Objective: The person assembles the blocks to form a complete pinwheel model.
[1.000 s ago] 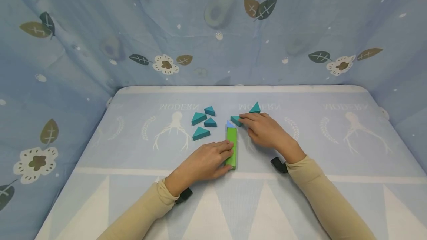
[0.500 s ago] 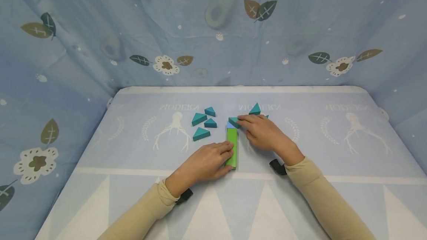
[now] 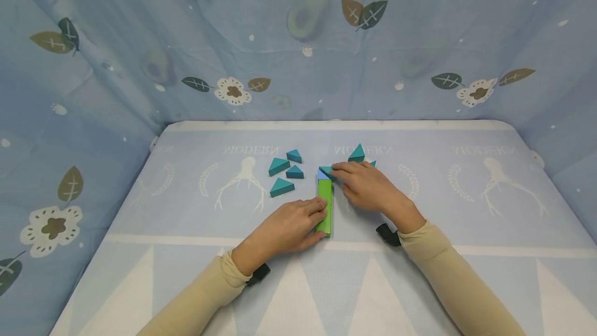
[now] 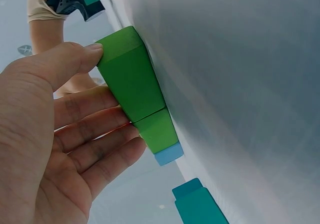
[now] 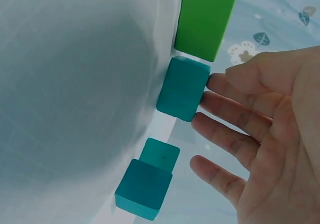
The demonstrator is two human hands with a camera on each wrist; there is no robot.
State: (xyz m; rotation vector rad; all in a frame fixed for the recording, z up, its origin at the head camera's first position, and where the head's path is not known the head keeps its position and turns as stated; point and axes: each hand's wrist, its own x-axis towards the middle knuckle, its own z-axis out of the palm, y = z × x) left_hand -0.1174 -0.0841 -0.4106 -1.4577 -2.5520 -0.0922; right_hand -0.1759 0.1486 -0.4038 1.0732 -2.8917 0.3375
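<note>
In the head view two green blocks (image 3: 325, 191) lie end to end in a column. A light blue triangular block (image 3: 321, 176) sits against their far end. My left hand (image 3: 291, 224) rests its fingertips and thumb on the green blocks; the left wrist view shows the seam between them. Beside the light blue piece is a teal triangular block (image 3: 325, 171), partly covered by my right hand (image 3: 366, 185). The right wrist view has several fingertips touching this teal block (image 5: 184, 89), with the thumb apart from it.
Several teal and blue triangular blocks (image 3: 282, 186) lie loose to the left of the column. Just past my right hand stands another teal triangle (image 3: 356, 153), with a further teal tip (image 3: 373, 164) partly hidden by the hand. A patterned cloth (image 3: 420, 284) covers the table.
My right hand has slid the teal triangle leftward and slightly nearer, up to the light blue block, which it now partly covers from view. My left hand stays on the green blocks.
</note>
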